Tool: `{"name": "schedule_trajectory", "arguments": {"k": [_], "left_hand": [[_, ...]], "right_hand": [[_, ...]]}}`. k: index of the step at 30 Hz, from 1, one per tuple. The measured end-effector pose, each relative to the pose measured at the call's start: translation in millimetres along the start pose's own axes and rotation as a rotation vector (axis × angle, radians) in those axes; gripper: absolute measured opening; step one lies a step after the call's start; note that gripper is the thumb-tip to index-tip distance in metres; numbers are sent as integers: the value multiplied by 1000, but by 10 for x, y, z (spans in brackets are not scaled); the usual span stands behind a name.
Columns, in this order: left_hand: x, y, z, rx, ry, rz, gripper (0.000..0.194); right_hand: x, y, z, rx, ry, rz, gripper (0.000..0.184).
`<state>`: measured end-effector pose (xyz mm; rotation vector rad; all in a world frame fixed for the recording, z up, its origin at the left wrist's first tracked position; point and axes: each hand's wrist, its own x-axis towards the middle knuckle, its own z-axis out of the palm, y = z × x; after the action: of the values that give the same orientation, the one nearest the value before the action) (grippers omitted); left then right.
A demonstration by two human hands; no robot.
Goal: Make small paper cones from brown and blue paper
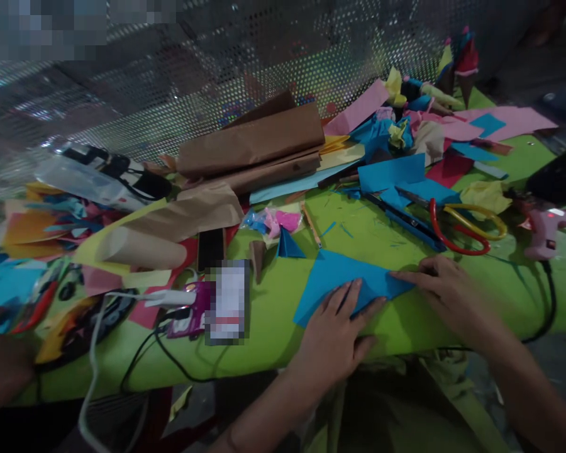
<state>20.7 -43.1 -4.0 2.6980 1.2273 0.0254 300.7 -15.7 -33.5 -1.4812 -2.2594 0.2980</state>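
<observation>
A blue sheet of paper [339, 274], folded into a triangle shape, lies on the green table [273, 327] near its front edge. My left hand [334, 333] lies flat with its fingers stretched onto the paper's lower edge. My right hand [441, 286] presses its fingers flat on the paper's right corner. Neither hand grips anything.
Scissors with red and yellow handles [457, 226] and a pink glue gun [544, 229] lie to the right. Brown paper rolls [249, 145], coloured paper scraps [405, 126], small paper cones [287, 245] and cables [170, 352] crowd the back and left. Another person's arm [0, 365] is at the left edge.
</observation>
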Motion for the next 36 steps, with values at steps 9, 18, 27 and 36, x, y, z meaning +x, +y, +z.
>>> {"name": "schedule_trajectory", "arguments": {"k": [9,18,27,36], "left_hand": [[0,-18,27,7,23,24,53],[-49,-76,90,32,76,57,67],[-603,-279,125,165,134,16,61],[-870,-270,114,190,153,-48,61]], "right_hand": [[-229,-664,-10,-65,-47,-220,43],[-498,-397,70,-267,-100,-27,60],[-528,-358,39,-271,-67,21,56],[-467,-664,123,-306,10,-62,54]]}}
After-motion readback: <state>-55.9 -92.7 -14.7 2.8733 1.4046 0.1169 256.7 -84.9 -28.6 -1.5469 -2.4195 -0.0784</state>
